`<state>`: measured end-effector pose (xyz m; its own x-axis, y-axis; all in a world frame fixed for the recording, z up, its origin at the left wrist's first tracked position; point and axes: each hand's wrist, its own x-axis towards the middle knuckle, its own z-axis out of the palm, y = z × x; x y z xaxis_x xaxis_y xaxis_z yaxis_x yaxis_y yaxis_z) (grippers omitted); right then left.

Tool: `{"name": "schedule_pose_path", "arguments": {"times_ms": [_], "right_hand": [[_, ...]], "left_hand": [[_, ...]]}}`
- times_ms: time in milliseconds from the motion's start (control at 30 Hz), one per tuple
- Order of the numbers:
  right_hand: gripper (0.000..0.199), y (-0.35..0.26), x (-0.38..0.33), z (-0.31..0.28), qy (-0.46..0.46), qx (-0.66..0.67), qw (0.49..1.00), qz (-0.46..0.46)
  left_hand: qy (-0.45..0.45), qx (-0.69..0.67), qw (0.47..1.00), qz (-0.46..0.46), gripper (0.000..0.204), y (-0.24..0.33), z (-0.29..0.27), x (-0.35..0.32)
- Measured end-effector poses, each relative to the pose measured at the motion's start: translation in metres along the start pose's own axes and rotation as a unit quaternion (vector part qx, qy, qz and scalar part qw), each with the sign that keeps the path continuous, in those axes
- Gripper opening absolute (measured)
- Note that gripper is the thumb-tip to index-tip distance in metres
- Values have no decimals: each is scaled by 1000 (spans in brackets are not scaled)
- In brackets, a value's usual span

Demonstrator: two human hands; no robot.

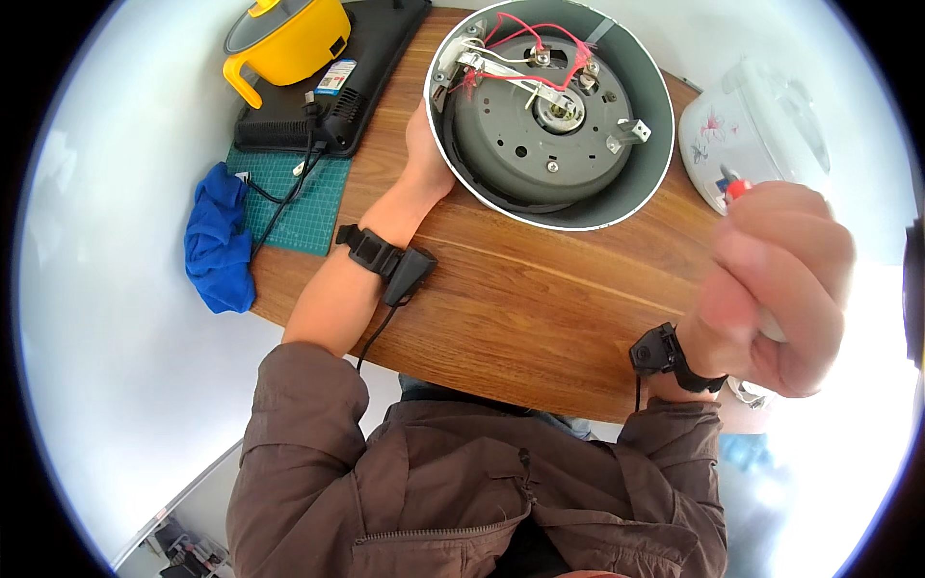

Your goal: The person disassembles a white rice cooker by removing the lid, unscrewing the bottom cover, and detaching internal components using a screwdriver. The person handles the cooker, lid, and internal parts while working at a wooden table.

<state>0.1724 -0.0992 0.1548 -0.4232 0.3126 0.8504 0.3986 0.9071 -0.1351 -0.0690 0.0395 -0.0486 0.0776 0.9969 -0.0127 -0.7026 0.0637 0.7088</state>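
A round rice cooker housing point(658, 144) stands at the top middle, its open side toward me. Inside it sits a grey heating plate point(501, 144) with red wires point(540, 85), white wires and a metal bracket. My left hand point(427, 154) is against the housing's left outer wall; its fingers are hidden behind the rim. At the right, my raised right hand point(785, 279) is closed in a fist around a screwdriver-like tool point(737, 188). Only the tool's red part and grey tip show clearly above the fist, and the hand is slightly blurred.
A white container point(713, 125) with a flower pattern stands right of the housing. At the upper left, a yellow pot point(299, 48) sits on a black flat device point(371, 72). A green cutting mat point(313, 207), black cable point(282, 207) and blue cloth point(217, 241) lie nearby on the wooden table point(520, 308).
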Motion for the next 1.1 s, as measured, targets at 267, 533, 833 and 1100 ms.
{"name": "schedule_pose_path", "arguments": {"times_ms": [267, 533, 833, 1100], "right_hand": [[15, 7, -5, 58, -224, -184, 924, 249], [16, 14, -11, 70, -264, -196, 907, 262], [6, 18, -12, 73, -250, -168, 904, 303], [6, 12, -14, 76, -236, -179, 919, 262]], "left_hand": [[53, 0, 998, -16, 39, 6, 7, -10], [64, 2, 998, -6, 38, 0, 1, -7], [46, 10, 999, 22, 39, 5, 10, -14], [32, -7, 999, 2, 39, 0, 4, -9]]}}
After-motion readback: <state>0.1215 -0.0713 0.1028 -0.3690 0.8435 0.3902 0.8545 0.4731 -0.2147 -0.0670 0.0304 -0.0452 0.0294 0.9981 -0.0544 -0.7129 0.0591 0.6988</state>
